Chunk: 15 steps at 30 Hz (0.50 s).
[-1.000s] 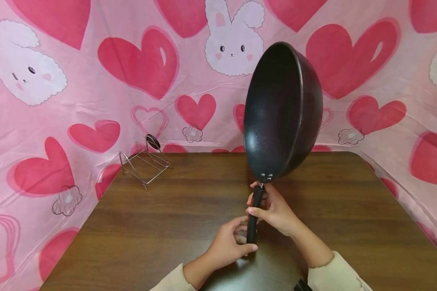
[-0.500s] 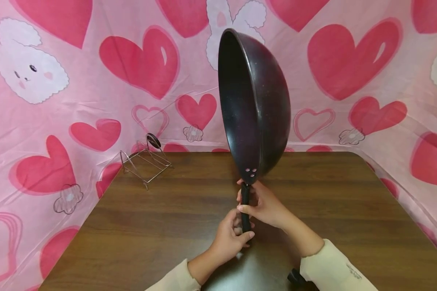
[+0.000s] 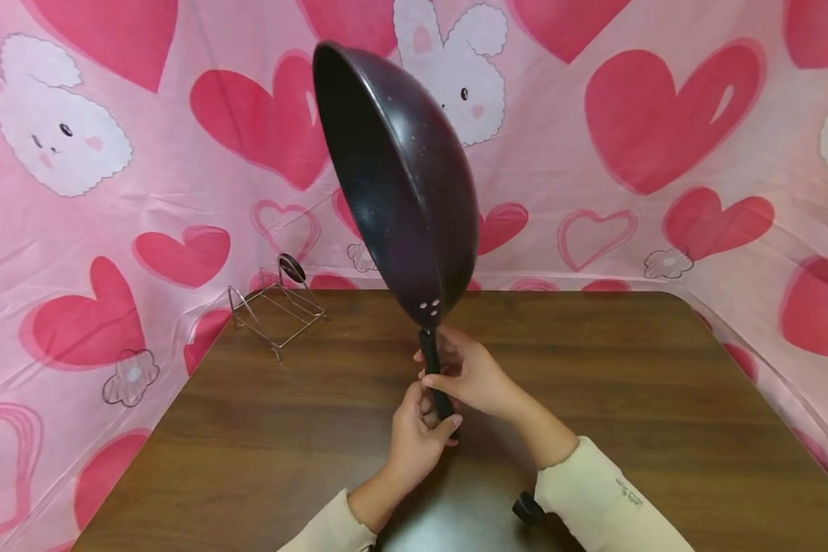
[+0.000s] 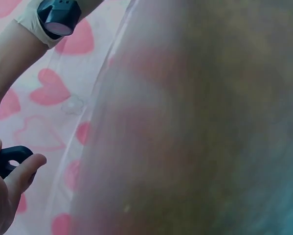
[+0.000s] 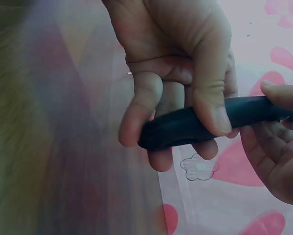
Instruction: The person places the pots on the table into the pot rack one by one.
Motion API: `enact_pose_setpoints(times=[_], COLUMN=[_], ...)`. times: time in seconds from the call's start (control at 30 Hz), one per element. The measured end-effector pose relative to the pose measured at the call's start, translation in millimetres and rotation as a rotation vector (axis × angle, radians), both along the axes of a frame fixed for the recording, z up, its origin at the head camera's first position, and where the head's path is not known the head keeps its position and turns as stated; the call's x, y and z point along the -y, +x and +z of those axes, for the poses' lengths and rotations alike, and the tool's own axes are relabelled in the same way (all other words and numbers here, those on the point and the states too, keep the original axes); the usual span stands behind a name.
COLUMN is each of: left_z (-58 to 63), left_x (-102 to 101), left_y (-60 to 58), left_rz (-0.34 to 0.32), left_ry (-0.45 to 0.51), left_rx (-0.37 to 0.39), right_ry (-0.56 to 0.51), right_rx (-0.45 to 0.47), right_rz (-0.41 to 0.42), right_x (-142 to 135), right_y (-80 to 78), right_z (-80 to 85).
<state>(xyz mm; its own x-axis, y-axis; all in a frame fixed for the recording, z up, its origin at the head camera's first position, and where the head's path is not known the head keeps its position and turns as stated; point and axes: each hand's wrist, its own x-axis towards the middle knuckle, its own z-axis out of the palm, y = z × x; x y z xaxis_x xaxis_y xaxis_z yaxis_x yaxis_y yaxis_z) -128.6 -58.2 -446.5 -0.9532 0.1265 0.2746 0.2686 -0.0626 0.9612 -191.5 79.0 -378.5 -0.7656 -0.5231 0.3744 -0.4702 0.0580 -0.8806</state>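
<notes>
A dark, deep wok (image 3: 414, 184) is held up above the table, its bowl on top and tilted left, with the hollow side facing left. My right hand (image 3: 476, 376) grips the upper part of its black handle (image 5: 175, 128), thumb across the front and fingers behind. Lower down, my left hand (image 3: 417, 433) pinches the handle's end between thumb and fingers. In the left wrist view the holed handle end lies by the left thumb (image 4: 25, 174). The right wrist view shows both hands on the handle, the right thumb pressing on top.
A thin wire rack (image 3: 276, 314) with a dark round piece (image 3: 291, 267) stands at the table's back left. The brown wooden table (image 3: 628, 383) is bordered by pink heart-patterned cloth (image 3: 559, 153). A black wrist camera (image 3: 527, 507) sits at the right sleeve.
The wok has moved left and tipped over to the left, showing more of its outer side. Both hands have moved left and slightly up with the handle. The rack stays put.
</notes>
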Motion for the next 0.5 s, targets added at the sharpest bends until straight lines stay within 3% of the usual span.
enact_pose_setpoints(times=[0.2,0.5], left_z=[8.0,8.4], left_x=[9,30], left_y=[-9.1,-22.1], left_rz=[0.080,0.202], left_ry=[0.056,0.113], left_rx=[0.003,0.036], right_ry=[0.037,0.101], right_rx=[-0.041,-0.112], right_rz=[0.005,0.099], right_x=[22,58], right_y=[-15.1,-37.8], right_z=[7.5,17.0])
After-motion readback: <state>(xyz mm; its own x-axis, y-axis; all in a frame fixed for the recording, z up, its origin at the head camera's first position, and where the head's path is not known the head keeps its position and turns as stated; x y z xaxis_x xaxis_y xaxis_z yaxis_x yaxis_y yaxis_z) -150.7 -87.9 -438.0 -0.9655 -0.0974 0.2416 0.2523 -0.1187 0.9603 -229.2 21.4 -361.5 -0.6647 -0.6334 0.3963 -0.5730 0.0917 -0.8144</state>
